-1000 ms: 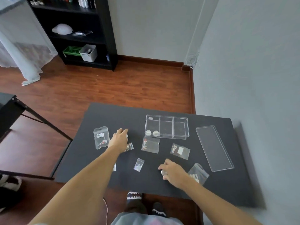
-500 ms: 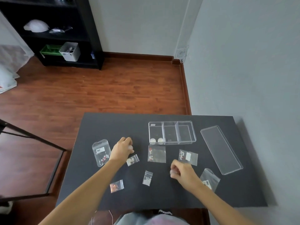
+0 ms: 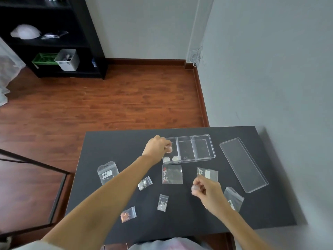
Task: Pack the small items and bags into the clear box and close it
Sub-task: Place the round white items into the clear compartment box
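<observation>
A clear box [image 3: 201,148] with three compartments lies open on the black table [image 3: 111,141]. Two small round white items [image 3: 171,159] sit in its left compartment. My left hand [image 3: 156,147] hovers over that compartment, fingers pinched on a small round item [image 3: 169,150]. My right hand [image 3: 207,191] is raised above the table's front, shut on another small round item [image 3: 194,187]. The clear lid [image 3: 243,164] lies to the right of the box. Several small clear bags lie scattered in front of it, among them a square bag [image 3: 172,174] and a labelled bag [image 3: 207,174].
A hang-hole bag [image 3: 107,172] lies at the table's left, another [image 3: 234,198] beside my right wrist. Tiny bags [image 3: 145,183], [image 3: 162,202], [image 3: 128,214] lie near the front. A wall runs along the right. A black shelf unit [image 3: 54,42] stands far left.
My left hand has moved from the table's left side up and right to the box's left compartment. My right hand has lifted off the table with its item.
</observation>
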